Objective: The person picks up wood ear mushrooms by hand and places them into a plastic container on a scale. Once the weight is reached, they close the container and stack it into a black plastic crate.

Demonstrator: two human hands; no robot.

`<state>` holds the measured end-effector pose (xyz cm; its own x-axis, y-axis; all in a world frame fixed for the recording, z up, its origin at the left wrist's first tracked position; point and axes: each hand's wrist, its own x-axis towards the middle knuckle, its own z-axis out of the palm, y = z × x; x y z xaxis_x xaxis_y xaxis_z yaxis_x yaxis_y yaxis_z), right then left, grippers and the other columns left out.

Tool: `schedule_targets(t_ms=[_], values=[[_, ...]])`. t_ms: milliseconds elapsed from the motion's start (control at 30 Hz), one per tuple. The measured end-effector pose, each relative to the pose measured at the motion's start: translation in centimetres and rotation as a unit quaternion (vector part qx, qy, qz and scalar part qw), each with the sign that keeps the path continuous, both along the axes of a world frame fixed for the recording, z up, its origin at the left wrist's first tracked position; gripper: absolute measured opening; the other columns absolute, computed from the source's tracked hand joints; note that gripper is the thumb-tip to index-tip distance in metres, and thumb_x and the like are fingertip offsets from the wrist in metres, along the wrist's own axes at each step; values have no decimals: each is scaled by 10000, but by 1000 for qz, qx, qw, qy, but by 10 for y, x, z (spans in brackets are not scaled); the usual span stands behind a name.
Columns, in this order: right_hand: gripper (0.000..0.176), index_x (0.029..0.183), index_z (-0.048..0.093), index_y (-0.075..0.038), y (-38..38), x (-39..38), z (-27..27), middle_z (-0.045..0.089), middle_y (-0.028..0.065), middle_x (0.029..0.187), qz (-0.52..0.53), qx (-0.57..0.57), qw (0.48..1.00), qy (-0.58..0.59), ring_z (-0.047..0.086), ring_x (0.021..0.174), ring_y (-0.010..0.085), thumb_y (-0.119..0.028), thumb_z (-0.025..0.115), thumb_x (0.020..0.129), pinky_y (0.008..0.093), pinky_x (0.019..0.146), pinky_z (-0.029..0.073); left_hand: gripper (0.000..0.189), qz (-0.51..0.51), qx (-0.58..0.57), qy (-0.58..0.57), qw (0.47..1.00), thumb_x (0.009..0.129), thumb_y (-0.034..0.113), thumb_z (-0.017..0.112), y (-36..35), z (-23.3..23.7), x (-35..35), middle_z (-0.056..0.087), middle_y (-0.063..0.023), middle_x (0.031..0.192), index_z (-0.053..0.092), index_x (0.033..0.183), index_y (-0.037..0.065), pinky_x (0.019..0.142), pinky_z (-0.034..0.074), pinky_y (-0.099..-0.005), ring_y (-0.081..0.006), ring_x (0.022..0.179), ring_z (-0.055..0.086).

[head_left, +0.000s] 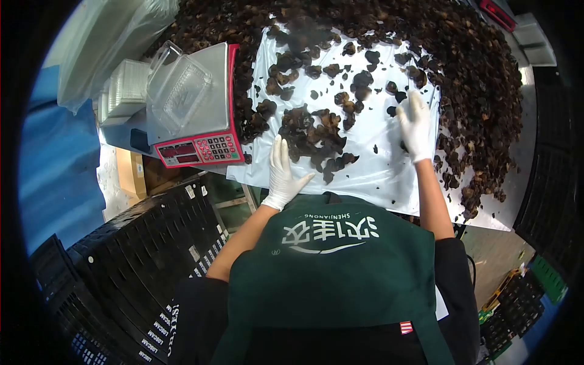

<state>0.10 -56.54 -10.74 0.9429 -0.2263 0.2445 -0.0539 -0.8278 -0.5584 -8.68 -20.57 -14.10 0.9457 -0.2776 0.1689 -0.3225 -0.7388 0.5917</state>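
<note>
My left hand (284, 176), in a white glove, lies flat on a white plastic sheet (365, 173) with its thumb out to the side. Its fingertips are beside a loose pile of dark brown wood ear mushrooms (310, 131). Toward the sheet's right edge, my right hand (415, 131), gloved too, has its fingers stretched out and the thumb apart. Small dark mushroom pieces (399, 96) lie close to its fingertips, and I see nothing held in it. More mushrooms are scattered over the far half of the sheet.
A red digital scale (198, 149) stands at the left with a clear plastic tray (182, 91) on its pan. Stacked clear containers (126, 88) are beside it. Heaped mushrooms (480, 103) surround the sheet at the back and right. Black crates (146, 249) stand lower left.
</note>
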Motion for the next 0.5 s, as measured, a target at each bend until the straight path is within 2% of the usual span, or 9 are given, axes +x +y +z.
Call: schedule_targets(t_ms=[67, 100, 233, 267, 333, 367, 400, 467, 500], values=[[558, 1352, 513, 7, -20, 27, -19, 498, 243, 1386, -72, -65, 995, -29, 475, 1281, 374, -162, 684, 848, 423, 1083, 381, 1188, 0, -3, -8, 1000, 648, 317, 876, 0, 0, 1, 190, -288, 1539, 137, 1515, -22, 1156, 226, -519, -457, 1415, 225], [620, 1401, 485, -37, -26, 40, -25, 453, 258, 1427, -72, -62, 995, -21, 403, 1332, 426, -243, 684, 851, 448, 1124, 327, 1188, -1, -1, -10, 1000, 648, 317, 876, 1, 2, 2, 190, -288, 1539, 137, 1515, -22, 1156, 226, -519, -457, 1415, 225], [644, 1437, 469, -149, -1, 73, -38, 402, 253, 1472, -52, -160, 986, 21, 320, 1357, 507, -378, 636, 859, 521, 1161, 238, 1113, 58, 14, -60, 996, 694, 274, 842, 12, 21, 24, 202, -276, 1544, 157, 1515, -36, 1163, 208, -502, -438, 1423, 224], [619, 1435, 471, -164, 10, 76, -35, 396, 219, 1490, -38, -200, 978, 36, 305, 1381, 473, -339, 619, 860, 507, 1166, 238, 1074, 92, 28, -92, 991, 723, 262, 821, 16, 27, 36, 200, -277, 1543, 159, 1509, -50, 1163, 209, -505, -449, 1418, 222], [560, 1408, 502, -170, 32, 79, -33, 430, 178, 1472, 59, -147, 987, 28, 312, 1398, 421, -293, 585, 868, 500, 1170, 230, 959, 150, 29, -70, 986, 783, 200, 756, 23, 32, 59, 204, -284, 1542, 177, 1497, -73, 1163, 204, -503, -452, 1415, 226], [534, 1388, 519, -170, 47, 77, -37, 452, 156, 1455, 100, -127, 985, 58, 326, 1394, 392, -265, 572, 865, 500, 1170, 231, 843, 123, 49, -60, 989, 828, 145, 697, 27, 34, 68, 205, -300, 1537, 219, 1489, -71, 1159, 209, -506, -458, 1412, 226], [511, 1369, 536, -170, 63, 72, -38, 474, 133, 1438, 140, -108, 980, 88, 341, 1390, 364, -237, 559, 863, 500, 1170, 231, 724, 118, 64, -42, 990, 861, 106, 638, 27, 30, 76, 218, -285, 1539, 298, 1491, -2, 1156, 210, -510, -460, 1420, 204], [504, 1347, 558, -160, 83, 55, -28, 502, 104, 1411, 206, -80, 973, 71, 407, 1319, 361, -156, 562, 843, 479, 1135, 295, 631, 114, 101, -29, 988, 883, 77, 582, 24, 11, 83, 283, -229, 1535, 378, 1479, 80, 1158, 200, -510, -450, 1409, 216], [500, 1339, 563, -158, 93, 43, -13, 511, 92, 1400, 240, -100, 963, 72, 406, 1320, 352, -143, 563, 839, 478, 1136, 295, 574, 91, 111, -26, 989, 877, 58, 562, 16, 17, 86, 339, -192, 1510, 436, 1436, 78, 1152, 210, -500, -434, 1382, 248]])
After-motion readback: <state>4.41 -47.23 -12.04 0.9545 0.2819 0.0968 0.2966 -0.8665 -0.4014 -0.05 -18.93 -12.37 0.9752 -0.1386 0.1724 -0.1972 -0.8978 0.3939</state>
